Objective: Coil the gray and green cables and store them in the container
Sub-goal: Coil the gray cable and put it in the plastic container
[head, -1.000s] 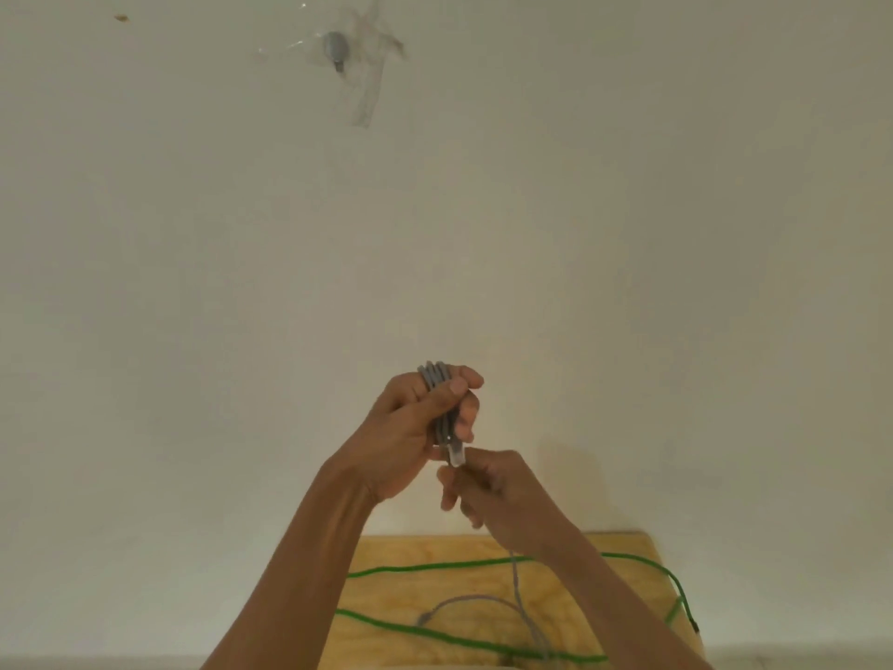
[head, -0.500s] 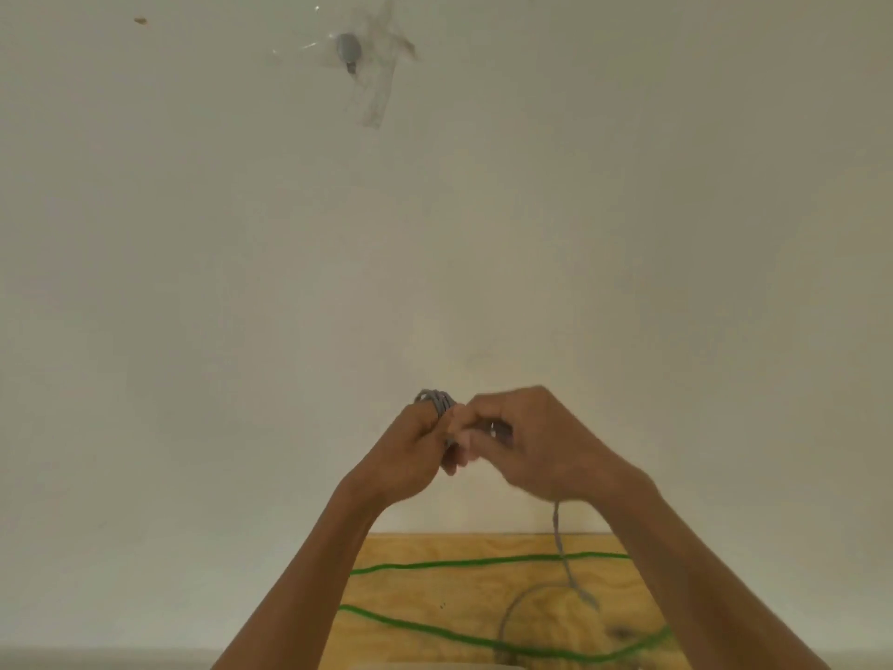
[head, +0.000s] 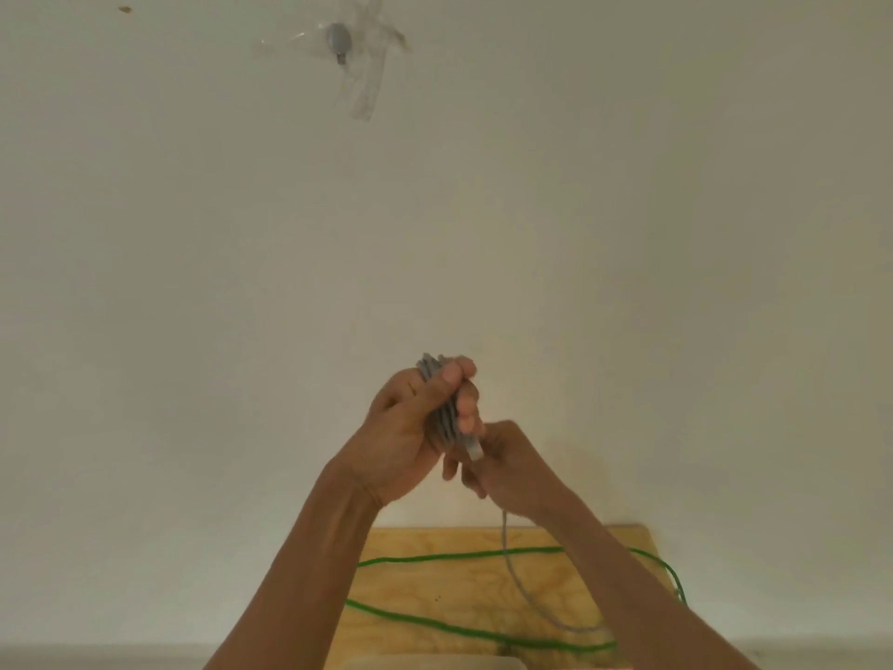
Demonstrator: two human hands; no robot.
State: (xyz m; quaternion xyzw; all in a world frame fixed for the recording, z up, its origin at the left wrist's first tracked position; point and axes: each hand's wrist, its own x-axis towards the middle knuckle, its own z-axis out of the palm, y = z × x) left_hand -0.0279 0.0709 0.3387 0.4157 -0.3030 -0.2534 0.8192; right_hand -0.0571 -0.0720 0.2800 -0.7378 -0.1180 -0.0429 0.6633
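My left hand (head: 410, 427) is raised in front of the wall and grips a bundle of several loops of the gray cable (head: 442, 408). Just below and to the right, my right hand (head: 507, 466) pinches the same gray cable near a pale connector end. The loose gray tail (head: 519, 580) hangs down from my right hand onto the wooden board. The green cable (head: 435, 621) lies uncoiled in long curves across that board. A pale rim at the bottom edge (head: 425, 663) may be the container; I cannot tell.
The wooden board (head: 435, 582) lies low in view against a plain white wall (head: 628, 282). High on the wall a small gray hook (head: 338, 41) is stuck under clear tape.
My right hand has dropped from beside the top of the bundle to below it, bringing the gray cable down around the loops. My left hand has risen slightly with the bundle.
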